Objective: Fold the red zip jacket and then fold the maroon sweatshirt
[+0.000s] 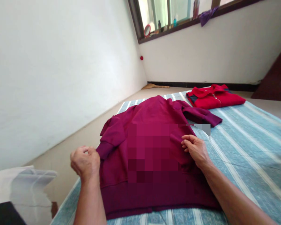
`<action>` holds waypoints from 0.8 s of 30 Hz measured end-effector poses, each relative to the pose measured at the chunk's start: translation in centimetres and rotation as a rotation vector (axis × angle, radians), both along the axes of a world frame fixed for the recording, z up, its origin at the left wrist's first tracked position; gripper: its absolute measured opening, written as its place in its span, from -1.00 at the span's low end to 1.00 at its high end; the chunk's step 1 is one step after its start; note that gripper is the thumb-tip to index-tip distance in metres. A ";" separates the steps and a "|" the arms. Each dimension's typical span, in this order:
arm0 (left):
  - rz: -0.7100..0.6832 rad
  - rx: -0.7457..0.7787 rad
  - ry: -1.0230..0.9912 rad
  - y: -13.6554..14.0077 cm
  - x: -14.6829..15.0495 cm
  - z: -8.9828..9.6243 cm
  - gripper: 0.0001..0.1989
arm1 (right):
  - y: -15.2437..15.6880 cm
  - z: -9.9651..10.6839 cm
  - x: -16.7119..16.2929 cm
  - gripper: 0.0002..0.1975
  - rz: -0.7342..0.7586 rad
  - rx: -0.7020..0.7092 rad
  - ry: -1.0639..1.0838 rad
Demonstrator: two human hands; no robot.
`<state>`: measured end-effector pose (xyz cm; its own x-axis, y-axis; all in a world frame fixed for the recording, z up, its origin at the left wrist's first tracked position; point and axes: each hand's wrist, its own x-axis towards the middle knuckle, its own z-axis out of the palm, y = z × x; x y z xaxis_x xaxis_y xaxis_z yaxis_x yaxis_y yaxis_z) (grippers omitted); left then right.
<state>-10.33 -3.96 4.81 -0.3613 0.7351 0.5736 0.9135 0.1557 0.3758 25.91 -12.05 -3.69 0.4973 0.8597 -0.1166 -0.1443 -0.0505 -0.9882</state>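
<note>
A maroon sweatshirt [154,109] lies spread on the bed, its wide hem towards me and its upper end away from me. My left hand [85,161] is closed at the left edge, where the sleeve's cuff [105,150] runs up against it; the fingers' grip is partly hidden. On the right side, my right hand [196,150] pinches the fabric between thumb and fingers. The left sleeve lies bent over the body, while the right sleeve [204,115] stretches outward. Blurred blocks cover the middle of the sweatshirt.
A folded red jacket [221,98] with dark blue patches rests at the bed's far right. The bed has a blue-and-white striped sheet [241,150]. White walls stand left and behind. Bottles and a red-rimmed mirror [147,30] line the windowsill. White sheeting [25,187] is at lower left.
</note>
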 end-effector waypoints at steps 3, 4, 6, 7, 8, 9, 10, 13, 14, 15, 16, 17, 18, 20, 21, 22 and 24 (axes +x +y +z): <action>0.085 0.056 0.009 -1.3 -0.2 0.3 -0.76 | -0.1 0.0 0.0 -0.73 -0.001 -0.011 -0.016; 0.057 0.042 0.016 -1.5 0.1 0.3 -0.78 | -0.1 -0.1 0.0 -0.73 -0.001 -0.014 -0.022; -0.048 -0.007 0.023 -1.7 1.4 0.4 -0.85 | -0.1 -0.3 0.1 -0.73 -0.001 -0.017 -0.032; -0.121 -0.037 0.020 -1.7 2.3 0.4 -0.87 | -0.2 -0.4 0.1 -0.74 0.001 -0.014 -0.035; -0.199 -0.071 0.007 -1.7 3.4 0.5 -0.87 | -0.2 -0.5 0.1 -0.74 0.003 -0.011 -0.037; -0.288 -0.111 -0.006 -1.7 4.7 0.5 -0.85 | -0.2 -0.6 0.2 -0.74 0.004 -0.008 -0.041; -0.383 -0.145 -0.017 -1.6 6.0 0.6 -0.83 | -0.2 -0.6 0.2 -0.74 0.005 -0.005 -0.046; -0.617 -0.268 -0.017 -1.7 10.5 0.7 -0.80 | -0.2 -0.7 0.2 -0.75 0.004 -0.004 -0.054; -0.683 -0.311 -0.012 -1.8 12.0 0.6 -0.81 | -0.2 -0.6 0.1 -0.75 0.004 -0.004 -0.053; -0.751 -0.352 0.003 -1.8 13.4 0.5 -0.80 | -0.2 -0.5 0.1 -0.75 0.003 -0.001 -0.049; -0.811 -0.387 0.018 -1.8 14.9 0.3 -0.80 | -0.2 -0.4 0.0 -0.75 0.001 0.003 -0.044; -0.857 -0.414 0.033 -1.8 16.3 0.1 -0.81 | -0.2 -0.3 0.0 -0.75 -0.003 0.007 -0.038; -0.889 -0.441 0.059 -1.7 17.6 -0.1 -0.81 | -0.1 -0.3 -0.1 -0.76 -0.006 0.012 -0.032; -0.895 -0.500 0.133 -1.6 19.9 -0.4 -0.81 | 0.0 -0.2 -0.1 -0.76 -0.008 0.020 -0.021; -0.883 -0.534 0.178 -1.5 21.0 -0.6 -0.81 | 0.0 -0.3 -0.1 -0.76 -0.008 0.021 -0.017; -0.869 -0.565 0.219 -1.5 21.9 -0.7 -0.81 | 0.1 -0.3 -0.1 -0.76 -0.005 0.020 -0.013; -0.861 -0.602 0.262 -1.4 23.3 -1.1 -0.80 | 0.2 -0.5 0.0 -0.75 -0.003 0.014 -0.008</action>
